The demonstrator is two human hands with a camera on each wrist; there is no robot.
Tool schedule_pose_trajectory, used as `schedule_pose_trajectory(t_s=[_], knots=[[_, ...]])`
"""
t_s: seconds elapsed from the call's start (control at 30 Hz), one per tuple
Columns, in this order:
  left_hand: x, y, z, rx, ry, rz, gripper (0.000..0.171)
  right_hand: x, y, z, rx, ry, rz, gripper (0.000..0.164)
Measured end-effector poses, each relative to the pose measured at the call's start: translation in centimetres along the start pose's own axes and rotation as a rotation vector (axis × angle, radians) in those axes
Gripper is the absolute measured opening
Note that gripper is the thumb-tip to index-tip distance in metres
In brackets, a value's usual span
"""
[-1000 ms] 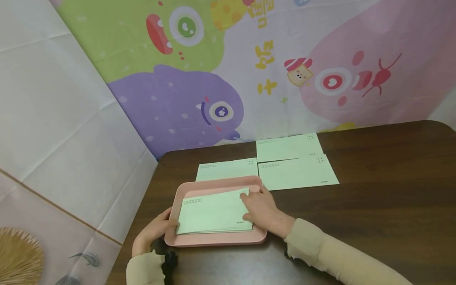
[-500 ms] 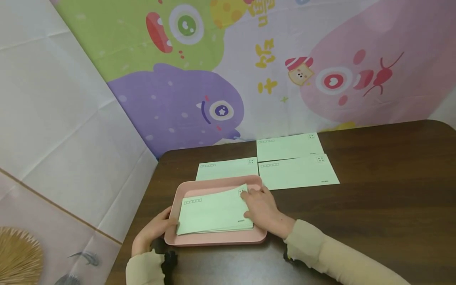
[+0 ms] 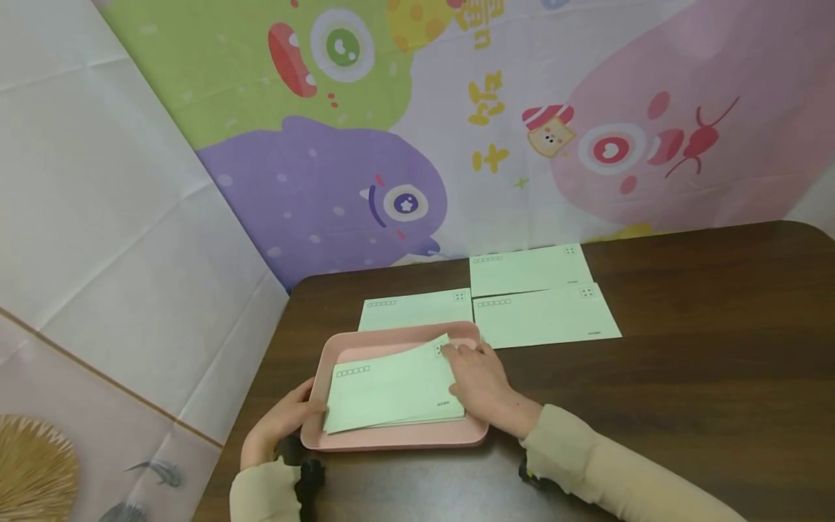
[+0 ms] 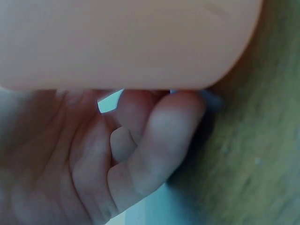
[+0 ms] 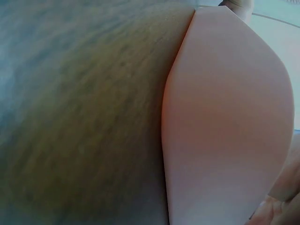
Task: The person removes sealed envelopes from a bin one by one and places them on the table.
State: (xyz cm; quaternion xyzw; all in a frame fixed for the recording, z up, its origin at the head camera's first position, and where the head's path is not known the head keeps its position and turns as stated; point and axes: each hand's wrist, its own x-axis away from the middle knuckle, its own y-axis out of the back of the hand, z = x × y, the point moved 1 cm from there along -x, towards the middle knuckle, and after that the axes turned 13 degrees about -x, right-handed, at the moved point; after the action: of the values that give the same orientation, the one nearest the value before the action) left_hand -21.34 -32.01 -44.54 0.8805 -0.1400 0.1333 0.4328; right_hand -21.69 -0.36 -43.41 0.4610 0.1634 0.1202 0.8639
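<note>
A pink tray point(image 3: 391, 439) stands on the table, bearing a small stack of pale green envelopes. My left hand point(image 3: 283, 422) grips the tray's left side, thumb over the rim; in the left wrist view its fingers point(image 4: 164, 136) curl up under the wall. At the opposite side, my right hand point(image 3: 481, 378) holds the right end of the top envelope point(image 3: 385, 395), index finger by the printed stamp box and thumb lower on the edge. That envelope's upper right corner is raised, and it lies askew over those beneath. The tray wall point(image 5: 225, 117) fills much of the right wrist view.
Behind the tray, a left envelope point(image 3: 417, 310), a back envelope point(image 3: 528, 271) and a right envelope point(image 3: 541, 316) lie flat on the dark wooden table point(image 3: 704, 348). A cartoon-printed cloth point(image 3: 509, 217) hangs along the table's far edge.
The top envelope's right end has lifted and shifted slightly up and left, turning askew on the stack. My left hand and the tray stay in place.
</note>
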Motion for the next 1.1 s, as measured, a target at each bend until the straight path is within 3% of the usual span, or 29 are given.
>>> schedule_pose_trajectory(t_s=[0.33, 0.5, 0.63, 0.83, 0.97, 1.1], knots=[[-0.1, 0.0, 0.1, -0.002, 0.007, 0.003, 0.061, -0.1, 0.0, -0.3, -0.047, -0.041, -0.001, 0.072], [-0.2, -0.1, 0.2, 0.004, 0.002, 0.010, 0.062, -0.1, 0.3, -0.4, -0.155, -0.061, 0.004, 0.070], [-0.2, -0.1, 0.3, 0.006, 0.004, 0.010, 0.062, -0.1, 0.6, -0.7, -0.227, -0.054, -0.006, 0.063], [-0.1, -0.1, 0.3, 0.004, 0.009, 0.005, 0.063, -0.1, 0.9, -1.0, -0.275, -0.042, -0.028, 0.018], [-0.1, -0.1, 0.3, -0.002, 0.005, 0.005, 0.063, -0.2, 1.1, -0.9, -0.306, -0.059, -0.030, 0.012], [-0.2, -0.1, 0.3, -0.010, 0.011, -0.002, 0.064, -0.3, 1.2, -0.8, -0.332, -0.078, -0.029, 0.021]])
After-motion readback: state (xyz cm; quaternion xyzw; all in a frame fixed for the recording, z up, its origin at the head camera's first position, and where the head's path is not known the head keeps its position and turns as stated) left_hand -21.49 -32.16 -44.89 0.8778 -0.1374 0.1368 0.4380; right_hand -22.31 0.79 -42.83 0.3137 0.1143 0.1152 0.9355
